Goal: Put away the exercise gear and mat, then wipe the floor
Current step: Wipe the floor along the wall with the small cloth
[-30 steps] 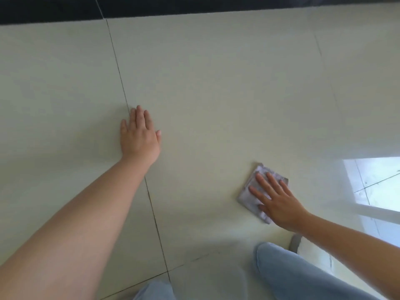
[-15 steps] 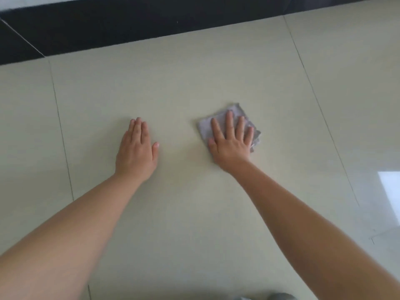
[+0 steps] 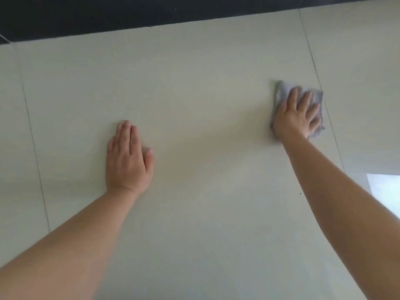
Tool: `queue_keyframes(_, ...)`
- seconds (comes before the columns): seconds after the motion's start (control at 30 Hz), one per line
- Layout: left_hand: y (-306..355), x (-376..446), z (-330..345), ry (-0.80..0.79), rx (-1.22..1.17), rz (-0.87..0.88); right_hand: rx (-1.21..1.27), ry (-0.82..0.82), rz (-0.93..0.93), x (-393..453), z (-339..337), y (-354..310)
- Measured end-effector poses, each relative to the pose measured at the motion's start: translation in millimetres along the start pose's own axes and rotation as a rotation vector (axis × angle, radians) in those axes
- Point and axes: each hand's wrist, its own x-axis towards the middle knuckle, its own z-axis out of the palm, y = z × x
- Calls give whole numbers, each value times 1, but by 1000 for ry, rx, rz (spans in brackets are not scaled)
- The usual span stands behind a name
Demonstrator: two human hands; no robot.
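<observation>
Right fingers: spread and flat on the grey cloth (image 3: 281, 92), pressing it to the tile, not curled round it.
Right hand (image 3: 294, 115): far out to the right now; half a second ago it was just beside the other hand, so that's a full sweep across the tile!
Cloth: pinned between palm and floor, its edges showing beyond the fingertips and at the little-finger side, a touch blurred, and its right edge touches a grout line (image 3: 313, 59).
Left fingers: straight and together, thumb out, holding nothing.
Left hand (image 3: 127, 159): flat on the floor (image 3: 205, 105), well apart from the cloth, same spot as before, propping the body.
Task read: no gear or mat in sight; I'd say the wiping stage is well underway.
</observation>
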Motion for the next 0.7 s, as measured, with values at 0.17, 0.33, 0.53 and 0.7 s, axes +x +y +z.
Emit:
queue_keyframes(0.17,-2,4,3,14,20,13,-82,-92,-415,1,18,-117)
queue_keyframes(0.33,-2,4,2,49,36,27,-266,-38,-850,-110,67,-65)
queue_keyframes(0.53,-1,3,3,66,34,32,-317,-150,-703,-141,49,108)
queue_keyframes(0.7,-1,1,2,31,16,16,-77,-68,-81,-50,17,25)
